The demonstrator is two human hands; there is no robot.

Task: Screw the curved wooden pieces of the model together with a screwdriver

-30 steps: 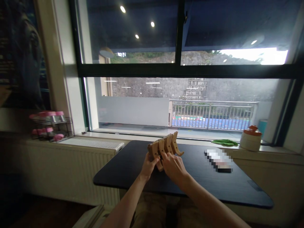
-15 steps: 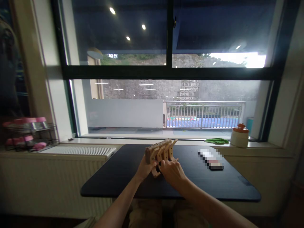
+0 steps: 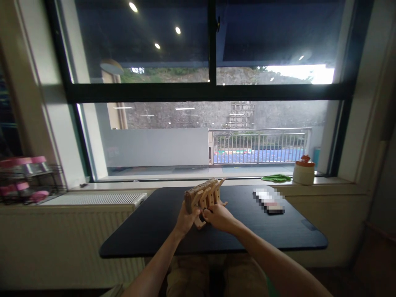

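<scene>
Left hand [image 3: 185,220] clamps the rack [image 3: 200,189], likely to steady it; just beside that grip, right hand [image 3: 220,217] curls against its hooks [image 3: 212,199], hold unclear.

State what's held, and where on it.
A wooden hook rack: left hand grips its near-left end; right hand is at the hooks' lower side, exact grip hidden.
</scene>
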